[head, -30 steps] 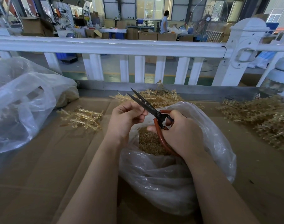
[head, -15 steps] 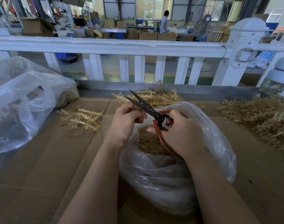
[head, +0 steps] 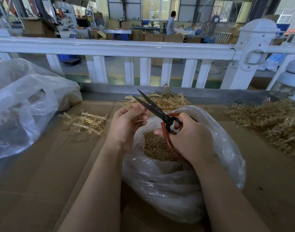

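The right hand (head: 192, 136) gripped the red handles of the scissors (head: 160, 113), fingers curled through and around them and the wrist angled inward. The black blades stood slightly apart, pointing up and away to the left. The left hand (head: 128, 121) was raised beside the blades with its fingers curled and fingertips just at the lower blade. Whether it pinched a small piece there could not be told. Both hands hovered close together over the open mouth of a clear plastic bag (head: 168, 181) holding small amber bits (head: 153, 148), which lay on the cardboard-covered worktop (head: 42, 164). Signs in the workshop behind were too small to read.
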`<state>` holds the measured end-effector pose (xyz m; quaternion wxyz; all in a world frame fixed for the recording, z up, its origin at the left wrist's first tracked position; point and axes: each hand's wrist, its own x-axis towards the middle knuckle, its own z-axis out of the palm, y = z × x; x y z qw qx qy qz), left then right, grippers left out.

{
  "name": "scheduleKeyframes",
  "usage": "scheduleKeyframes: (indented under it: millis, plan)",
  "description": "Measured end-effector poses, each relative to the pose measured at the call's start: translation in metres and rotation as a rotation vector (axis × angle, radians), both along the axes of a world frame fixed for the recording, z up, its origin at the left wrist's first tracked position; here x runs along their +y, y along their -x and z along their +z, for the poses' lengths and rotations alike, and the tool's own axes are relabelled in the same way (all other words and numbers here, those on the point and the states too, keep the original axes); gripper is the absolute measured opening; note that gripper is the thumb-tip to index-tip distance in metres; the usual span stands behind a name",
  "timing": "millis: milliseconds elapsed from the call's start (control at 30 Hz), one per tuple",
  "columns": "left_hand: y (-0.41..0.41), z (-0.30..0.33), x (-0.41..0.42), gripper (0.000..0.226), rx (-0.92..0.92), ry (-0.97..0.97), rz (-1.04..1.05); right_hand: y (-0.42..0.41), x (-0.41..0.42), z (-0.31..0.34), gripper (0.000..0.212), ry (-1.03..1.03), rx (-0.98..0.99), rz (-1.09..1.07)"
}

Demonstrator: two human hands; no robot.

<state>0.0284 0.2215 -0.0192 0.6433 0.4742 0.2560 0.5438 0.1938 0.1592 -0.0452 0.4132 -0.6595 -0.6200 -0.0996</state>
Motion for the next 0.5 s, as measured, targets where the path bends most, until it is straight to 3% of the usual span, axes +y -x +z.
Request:
scheduleKeyframes:
  millis: [267,500]
  plan:
    - [0.0011,-0.0012,-0.0002,0.006,0.021,-0.016,-0.003,-0.0022,-0.0008,0.0003,0.065,-0.023,0.014,0.032]
    - [-0.002,-0.0015,-0.0006,0.029,0.064,-0.088,0.054,-0.002,0.0013,0.0005,0.07,0.022,-0.02,0.036]
